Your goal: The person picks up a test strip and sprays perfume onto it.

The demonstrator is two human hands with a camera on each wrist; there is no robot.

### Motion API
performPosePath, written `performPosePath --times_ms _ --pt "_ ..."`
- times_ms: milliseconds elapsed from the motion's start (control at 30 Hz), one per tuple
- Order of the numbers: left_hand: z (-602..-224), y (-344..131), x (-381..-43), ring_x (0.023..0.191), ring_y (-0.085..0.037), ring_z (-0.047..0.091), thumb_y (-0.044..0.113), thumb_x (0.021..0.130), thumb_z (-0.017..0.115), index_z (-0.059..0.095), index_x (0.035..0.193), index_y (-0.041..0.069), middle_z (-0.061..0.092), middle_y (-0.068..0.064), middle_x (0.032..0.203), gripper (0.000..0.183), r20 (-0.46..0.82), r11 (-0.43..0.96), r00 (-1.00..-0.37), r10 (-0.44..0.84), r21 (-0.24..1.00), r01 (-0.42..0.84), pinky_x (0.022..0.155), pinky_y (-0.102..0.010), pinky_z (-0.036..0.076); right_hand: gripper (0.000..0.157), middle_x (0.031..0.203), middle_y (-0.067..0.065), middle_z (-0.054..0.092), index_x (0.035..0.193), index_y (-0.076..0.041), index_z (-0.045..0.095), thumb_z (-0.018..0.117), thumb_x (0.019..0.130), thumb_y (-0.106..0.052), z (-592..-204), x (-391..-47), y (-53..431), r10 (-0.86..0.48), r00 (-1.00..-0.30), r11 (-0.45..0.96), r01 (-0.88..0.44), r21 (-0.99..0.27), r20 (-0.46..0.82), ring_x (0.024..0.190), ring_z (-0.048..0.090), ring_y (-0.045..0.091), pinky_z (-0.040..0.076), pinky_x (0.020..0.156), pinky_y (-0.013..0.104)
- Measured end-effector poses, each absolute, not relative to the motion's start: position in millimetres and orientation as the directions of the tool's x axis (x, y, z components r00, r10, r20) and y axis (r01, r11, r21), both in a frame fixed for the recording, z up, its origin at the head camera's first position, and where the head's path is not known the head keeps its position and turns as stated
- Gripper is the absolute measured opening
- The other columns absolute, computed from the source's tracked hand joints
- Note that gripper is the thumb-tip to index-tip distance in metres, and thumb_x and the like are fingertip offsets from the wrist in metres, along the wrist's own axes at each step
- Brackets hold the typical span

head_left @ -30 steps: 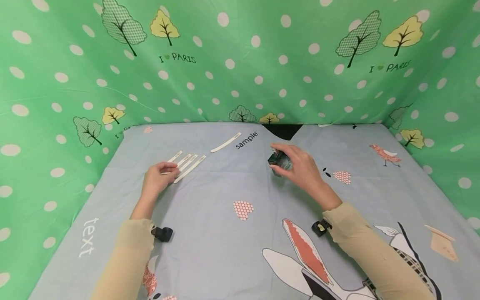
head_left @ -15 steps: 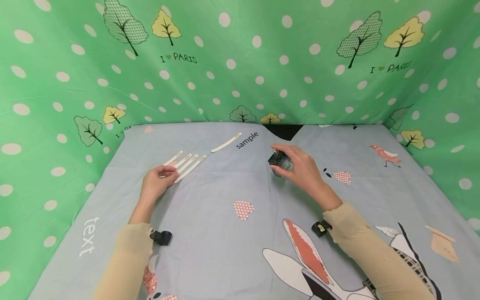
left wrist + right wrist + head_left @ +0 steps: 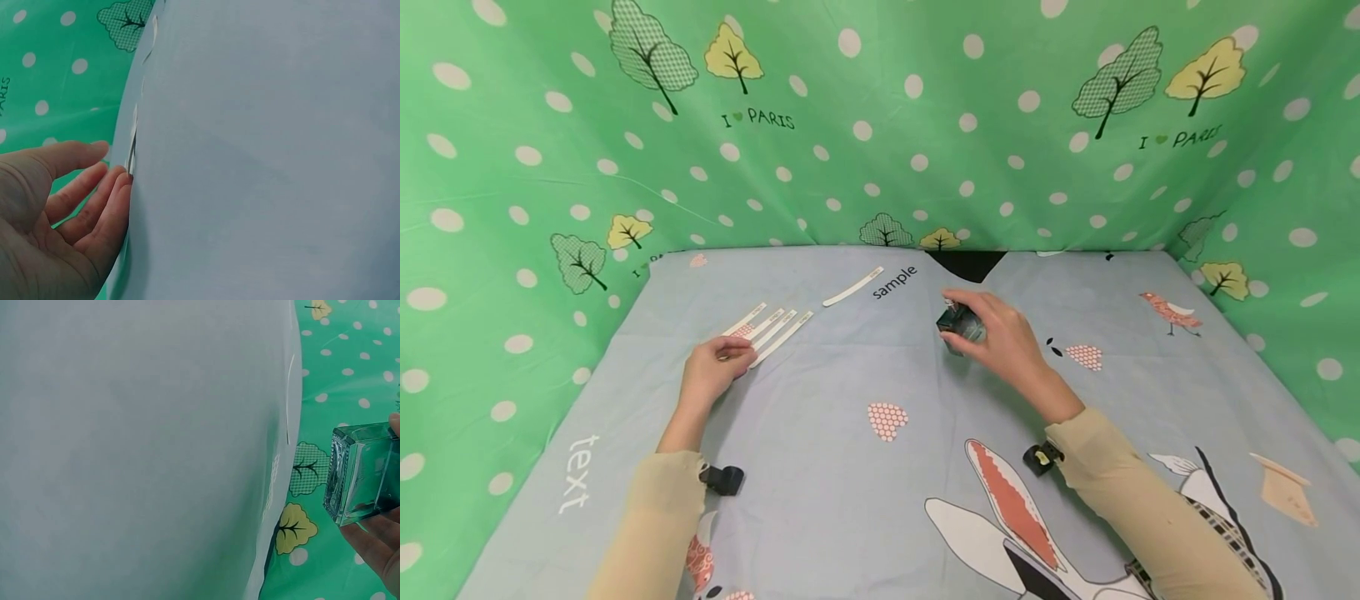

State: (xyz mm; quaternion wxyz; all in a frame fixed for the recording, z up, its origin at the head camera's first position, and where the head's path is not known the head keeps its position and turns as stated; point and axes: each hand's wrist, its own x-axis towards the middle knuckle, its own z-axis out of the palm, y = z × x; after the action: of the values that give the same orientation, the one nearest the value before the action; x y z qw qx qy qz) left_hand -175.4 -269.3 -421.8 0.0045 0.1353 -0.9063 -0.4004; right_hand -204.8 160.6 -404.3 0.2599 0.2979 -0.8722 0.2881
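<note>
My right hand (image 3: 1000, 337) grips a square, clear greenish glass perfume bottle (image 3: 964, 325) between thumb and fingers, right of the table's middle. In the right wrist view the thick glass bottle (image 3: 365, 472) shows from its base end, with fingers under it. On the left, several narrow white paper test strips (image 3: 782, 339) lie side by side, fanned out. My left hand (image 3: 715, 364) is at their near ends, fingertips right at the strips. The left wrist view shows the thumb apart from the fingers and a strip (image 3: 132, 140) edge-on at the fingertips.
A single white strip (image 3: 853, 287) lies farther back, beside the printed word "sample". A grey-blue printed cloth (image 3: 820, 450) covers the table. Green dotted fabric (image 3: 880, 108) hangs behind and along both sides.
My left hand has drawn back slightly toward me, uncovering more of the strips and the printed heart under them. The right hand and the perfume bottle have stayed put.
</note>
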Motion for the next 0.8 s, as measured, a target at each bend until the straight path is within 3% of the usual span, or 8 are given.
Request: performPosePath --times_ms 400,567,667,800 --pt "-425.3 -271.0 -172.8 0.076 0.006 0.058 0.017 0.091 0.072 0.067 0.117 0.001 0.073 -0.020 0.114 0.031 -0.065 0.665 -0.969 -0.238 0.717 -0.212 0.064 -0.009 0.047 0.059 0.119 0.011 0.069 0.134 -0.018 0.060 0.084 0.081 -0.024 -403.4 -204.7 160.0 -0.368 -0.689 0.657 -0.668 -0.350 0.625 0.108 0.068 0.029 0.060 0.084 0.048" --pt "-427.2 -270.6 -172.2 0.091 -0.015 0.071 0.014 0.089 0.074 0.068 0.116 0.000 0.073 -0.020 0.114 0.031 -0.054 0.674 -0.972 -0.230 0.712 -0.199 0.065 -0.007 0.047 0.059 0.119 0.011 0.069 0.134 -0.018 0.060 0.084 0.081 -0.024 -402.7 -204.4 159.6 -0.369 -0.686 0.654 -0.671 -0.349 0.627 0.109 0.068 0.029 0.060 0.085 0.048" --pt "-427.9 -270.0 -171.9 0.100 -0.028 0.071 0.014 0.089 0.074 0.068 0.116 -0.001 0.072 -0.021 0.115 0.032 -0.055 0.681 -0.973 -0.224 0.706 -0.196 0.065 -0.007 0.047 0.059 0.119 0.011 0.069 0.134 -0.018 0.060 0.084 0.080 -0.024 -402.6 -204.6 159.2 -0.366 -0.685 0.652 -0.672 -0.351 0.630 0.108 0.068 0.029 0.060 0.084 0.048" --pt "-428.8 -269.5 -171.0 0.096 -0.027 0.071 0.012 0.088 0.075 0.067 0.115 -0.001 0.072 -0.022 0.114 0.031 -0.059 0.683 -0.970 -0.237 0.700 -0.209 0.064 -0.007 0.046 0.059 0.120 0.011 0.069 0.134 -0.018 0.060 0.084 0.080 -0.024 -403.0 -205.0 158.1 -0.366 -0.684 0.651 -0.673 -0.352 0.631 0.109 0.068 0.030 0.061 0.084 0.048"
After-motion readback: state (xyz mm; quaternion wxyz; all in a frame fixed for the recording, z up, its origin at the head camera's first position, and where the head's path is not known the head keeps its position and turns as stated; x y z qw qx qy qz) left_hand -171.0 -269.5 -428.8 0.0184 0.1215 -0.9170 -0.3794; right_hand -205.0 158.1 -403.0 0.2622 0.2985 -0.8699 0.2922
